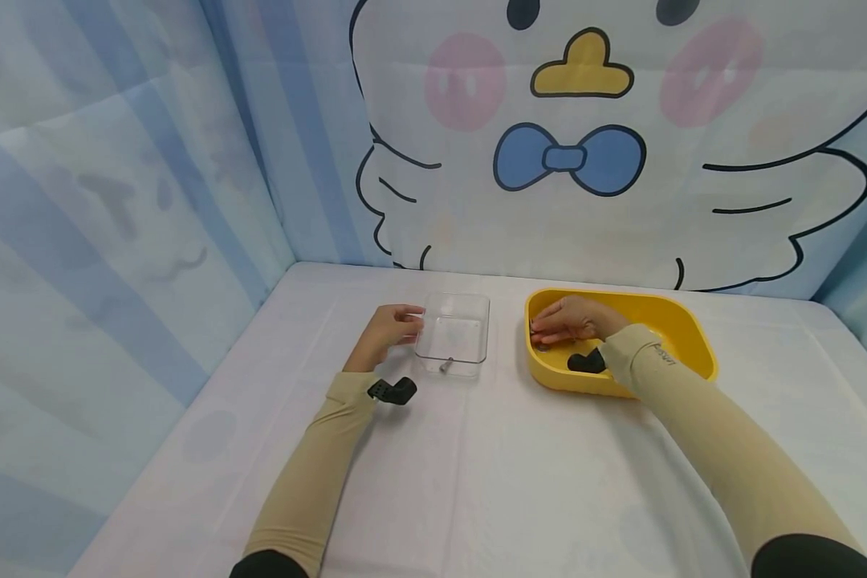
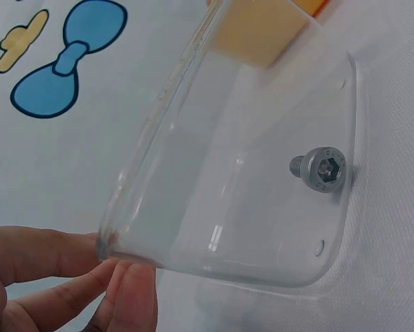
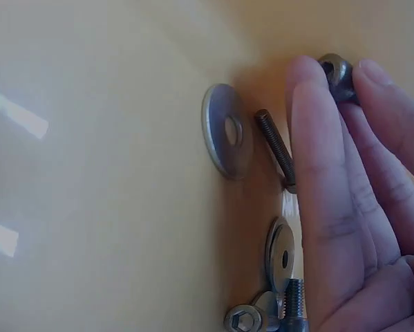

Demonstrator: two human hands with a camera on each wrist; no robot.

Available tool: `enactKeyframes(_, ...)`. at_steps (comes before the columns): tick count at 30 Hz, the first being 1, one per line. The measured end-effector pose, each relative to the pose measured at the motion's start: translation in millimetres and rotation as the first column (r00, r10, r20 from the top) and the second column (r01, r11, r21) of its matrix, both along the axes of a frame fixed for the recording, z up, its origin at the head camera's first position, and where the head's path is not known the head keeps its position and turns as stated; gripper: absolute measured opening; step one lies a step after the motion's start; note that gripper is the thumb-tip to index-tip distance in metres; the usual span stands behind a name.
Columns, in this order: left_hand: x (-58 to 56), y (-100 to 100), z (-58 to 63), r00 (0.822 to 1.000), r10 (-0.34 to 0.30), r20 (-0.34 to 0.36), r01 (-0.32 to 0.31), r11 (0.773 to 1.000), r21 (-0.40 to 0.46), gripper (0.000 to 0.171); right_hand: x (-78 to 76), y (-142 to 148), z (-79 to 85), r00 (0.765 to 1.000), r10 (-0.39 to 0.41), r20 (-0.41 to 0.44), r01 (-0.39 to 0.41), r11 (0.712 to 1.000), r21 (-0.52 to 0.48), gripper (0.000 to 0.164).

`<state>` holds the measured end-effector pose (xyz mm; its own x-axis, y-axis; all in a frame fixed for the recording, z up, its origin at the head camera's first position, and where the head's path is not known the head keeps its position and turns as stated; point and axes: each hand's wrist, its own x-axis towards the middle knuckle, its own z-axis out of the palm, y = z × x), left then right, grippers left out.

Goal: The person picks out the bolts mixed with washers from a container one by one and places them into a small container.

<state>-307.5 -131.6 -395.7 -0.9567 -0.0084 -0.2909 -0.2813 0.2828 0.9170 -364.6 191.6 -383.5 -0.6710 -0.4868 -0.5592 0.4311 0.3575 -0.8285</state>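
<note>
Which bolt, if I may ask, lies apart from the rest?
The bolt in the clear box, lying there alone; the other visible bolts are in the yellow tray.

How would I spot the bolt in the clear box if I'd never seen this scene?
On the white table, find the clear box left of the yellow tray. Against the box's near side lies a grey metal bolt with a round, hex-socket head. Unlike the tray's clustered bolts and washers, it lies alone.
</note>
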Motion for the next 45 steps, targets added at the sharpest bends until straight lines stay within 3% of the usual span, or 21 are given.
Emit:
enactKeyframes(9, 1.2, -0.5, 0.1, 1.0, -0.004, -0.015, 0.004, 1.0, 0.0, 0.037, -1.8, -1.1, -4.7, 0.997, -0.056, -0.051, 0.056, 0.998, -0.006, 0.023)
enactKeyframes(20, 0.7, 1.2, 2.5, 1.0, 0.002, 0.009, -0.002, 1.0, 0.004, 0.037, -1.4, 3.8, 4.6, 0.993, -0.107, -0.055, 0.105, 0.994, -0.043, 0.019)
enactKeyframes(29, 2.6, 0.2, 2.4, 1.0, -0.008, -0.006, 0.008, 1.0, 0.009, 0.037, 3.2, 13.1, 16.2, 0.981, -0.132, -0.143, 0.117, 0.987, -0.11, 0.02)
enactKeyframes(35, 3.1, -0.7, 0.5, 1.0, -0.011, -0.016, 0.011, 1.0, 0.018, 0.037, 7.3, 16.6, 20.8, 0.954, -0.093, -0.287, 0.072, 0.994, -0.082, 0.011)
enactKeyframes(40, 3.0, -0.2, 1.1, 1.0, -0.007, -0.012, 0.007, 1.0, 0.013, 0.037, 14.3, 19.8, 27.2, 0.929, -0.086, -0.359, 0.076, 0.996, -0.043, 0.039)
enactKeyframes(45, 3.7, 1.0, 2.5, 1.0, -0.004, -0.011, 0.004, 1.0, 0.006, 0.036, 20.9, 21.0, 34.8, 0.92, -0.116, -0.374, 0.11, 0.993, -0.037, 0.044)
